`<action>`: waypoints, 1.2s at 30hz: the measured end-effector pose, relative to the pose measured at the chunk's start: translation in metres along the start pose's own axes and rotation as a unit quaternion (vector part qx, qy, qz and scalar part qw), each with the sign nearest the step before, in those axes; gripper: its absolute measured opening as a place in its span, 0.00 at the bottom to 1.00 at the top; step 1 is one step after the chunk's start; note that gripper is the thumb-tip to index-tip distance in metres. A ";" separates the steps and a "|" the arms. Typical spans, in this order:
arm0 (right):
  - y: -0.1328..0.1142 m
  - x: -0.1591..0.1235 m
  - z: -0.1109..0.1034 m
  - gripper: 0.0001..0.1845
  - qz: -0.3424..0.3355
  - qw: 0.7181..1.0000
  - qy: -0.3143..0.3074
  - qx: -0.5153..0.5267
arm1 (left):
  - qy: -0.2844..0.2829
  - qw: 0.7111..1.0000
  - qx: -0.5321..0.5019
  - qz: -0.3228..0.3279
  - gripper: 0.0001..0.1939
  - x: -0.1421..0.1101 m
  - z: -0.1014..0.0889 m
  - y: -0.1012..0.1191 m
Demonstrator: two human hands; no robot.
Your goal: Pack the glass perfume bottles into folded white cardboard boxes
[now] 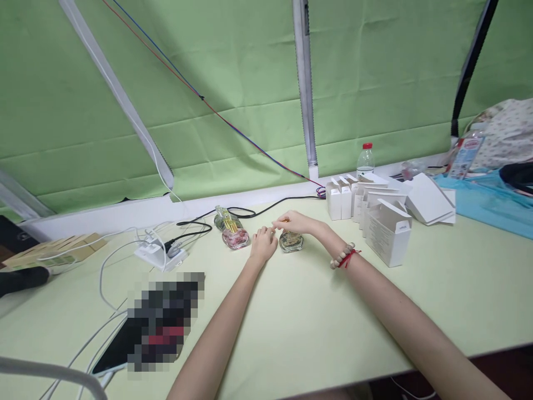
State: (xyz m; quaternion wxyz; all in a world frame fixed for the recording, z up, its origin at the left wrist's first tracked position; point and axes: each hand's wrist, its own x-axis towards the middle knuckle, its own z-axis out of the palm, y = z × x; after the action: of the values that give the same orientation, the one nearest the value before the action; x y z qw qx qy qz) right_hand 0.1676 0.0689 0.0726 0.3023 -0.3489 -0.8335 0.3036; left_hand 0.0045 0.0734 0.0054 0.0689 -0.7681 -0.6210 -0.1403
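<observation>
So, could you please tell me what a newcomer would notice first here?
Probably the right hand at the top of a glass bottle, with the left hand beside it. White boxes sit clustered to the right, before a red-capped bottle. A broad green cloth hangs behind the table.

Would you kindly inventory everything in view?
Glass bottle: one, clear and gold, centre
Grouped bottles: several, pink and green, left
Boxes: several, white, right
Red-capped bottle: one, clear, behind boxes
Labelled bottle: one, clear, far right
Sheet: one, blue, right
Patterned cloth: one, whitish, far right
Power strip: one, white, left
Cables: several, white and black, left and back
Curtain panels: several, green, back
Wires: two, red and blue, back
Device: one, dark, partly pixelated, left
Cartons: several, tan, far left
Table: one, pale green, below
Beaded bracelet: one, beige, right wrist
Left hand: one, beside glass bottle
Right hand: one, at glass bottle's top
</observation>
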 end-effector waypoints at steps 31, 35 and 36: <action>-0.002 0.006 -0.010 0.10 -0.054 0.996 0.068 0.007 | 0.008 1.000 -0.024 0.003 0.13 0.001 0.003 -0.002; -0.010 0.003 -0.014 0.10 -0.038 0.997 0.074 0.005 | 0.009 1.000 -0.023 0.003 0.14 0.001 0.002 -0.001; -0.011 0.002 -0.016 0.10 -0.034 0.997 0.066 0.005 | 0.009 1.000 -0.022 0.003 0.14 0.001 0.002 -0.001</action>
State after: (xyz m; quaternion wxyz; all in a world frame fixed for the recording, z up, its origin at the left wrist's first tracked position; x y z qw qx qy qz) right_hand 0.1731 0.0693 0.0910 0.3687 -0.3377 -0.8216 0.2737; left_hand 0.0040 0.0752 0.0036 0.0577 -0.7700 -0.6147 -0.1609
